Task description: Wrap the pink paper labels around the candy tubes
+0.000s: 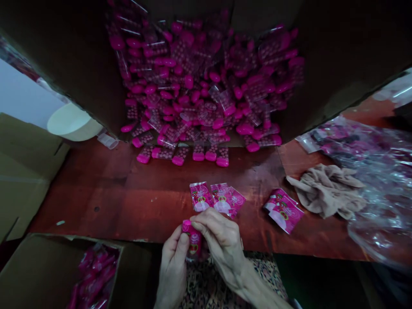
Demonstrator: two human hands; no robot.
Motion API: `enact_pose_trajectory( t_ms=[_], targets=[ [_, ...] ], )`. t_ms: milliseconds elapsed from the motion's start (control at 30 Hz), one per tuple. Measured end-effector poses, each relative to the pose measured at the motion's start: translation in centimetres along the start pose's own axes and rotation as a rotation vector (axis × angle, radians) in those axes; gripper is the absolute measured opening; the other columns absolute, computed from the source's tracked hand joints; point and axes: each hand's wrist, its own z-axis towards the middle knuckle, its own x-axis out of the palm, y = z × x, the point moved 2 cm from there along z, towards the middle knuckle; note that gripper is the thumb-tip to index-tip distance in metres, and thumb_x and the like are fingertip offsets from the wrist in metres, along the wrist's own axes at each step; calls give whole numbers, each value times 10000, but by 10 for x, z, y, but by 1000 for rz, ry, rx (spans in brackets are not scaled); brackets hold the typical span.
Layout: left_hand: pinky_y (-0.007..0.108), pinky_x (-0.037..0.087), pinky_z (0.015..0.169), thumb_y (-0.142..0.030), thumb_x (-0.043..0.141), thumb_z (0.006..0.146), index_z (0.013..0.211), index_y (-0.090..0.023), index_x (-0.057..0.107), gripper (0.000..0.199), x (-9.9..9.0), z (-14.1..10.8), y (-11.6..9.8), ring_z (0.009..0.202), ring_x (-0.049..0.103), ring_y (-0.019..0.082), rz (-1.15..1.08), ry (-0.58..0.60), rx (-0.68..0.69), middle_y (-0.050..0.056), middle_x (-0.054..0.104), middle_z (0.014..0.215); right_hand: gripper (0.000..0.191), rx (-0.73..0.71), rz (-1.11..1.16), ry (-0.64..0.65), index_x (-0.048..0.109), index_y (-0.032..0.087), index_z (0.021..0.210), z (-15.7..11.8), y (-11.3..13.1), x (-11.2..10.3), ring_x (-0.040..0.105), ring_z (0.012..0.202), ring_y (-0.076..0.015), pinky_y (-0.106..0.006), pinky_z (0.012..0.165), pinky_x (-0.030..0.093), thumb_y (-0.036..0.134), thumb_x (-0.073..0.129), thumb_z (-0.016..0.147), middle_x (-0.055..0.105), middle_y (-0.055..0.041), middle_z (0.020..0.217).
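Here, head view: left hand (174, 262) pinching small pink printed sachet-wrapped container (194, 243), lower centre; right hand (222, 240) at its top edge, fingers bent, nearly closed. Flat glossy pink sachets (222, 198) just above hands; more (285, 211) at right, beside crumpled beige cloth (330, 189). Clear bottles with rounded pink caps (206, 98) heaped in carton, upper centre. Reddish-brown tabletop (128, 193), worn, smooth.

Reddish-brown wooden table (128, 197), dim light
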Motion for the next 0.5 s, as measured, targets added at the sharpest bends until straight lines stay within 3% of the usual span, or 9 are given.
enact_pose_trajectory(
  t_ms=[100,200,333,433,500],
  targets=[
    [318,513,622,-405,687,681,908,-131,675,356,13,-4,-10,649,648,203,-56,107,-41,76,695,700,179,217,199,57,695,209,938,0,-7,-5,566,550,-102,-208,471,491,207,540,849,636,-24,763],
    [294,496,539,-358,681,699,921,-145,641,310,23,-7,-18,534,619,173,-127,125,-50,47,669,639,237,377,372,83,668,275,1027,1,-12,-8,564,508,-78,-176,397,476,212,571,819,667,-10,888],
    [250,465,478,-322,654,735,953,-166,606,272,25,-6,-19,459,582,135,-138,137,-59,20,651,610,211,339,367,57,731,287,867,6,-12,-11,656,777,-131,-211,609,548,132,636,759,712,0,909],
    [220,430,423,-330,627,758,968,-160,593,272,25,-5,-17,420,554,120,-125,152,-43,17,639,588,254,306,431,-12,740,287,792,8,-12,-13,666,800,-131,-238,741,538,60,686,692,734,23,830],
    [197,389,374,-336,593,784,955,-158,589,248,26,-5,-18,378,522,103,-110,186,-43,14,632,580,257,298,468,-43,736,274,754,8,-13,-15,667,783,-133,-243,742,533,35,696,671,736,28,805]
  ],
)
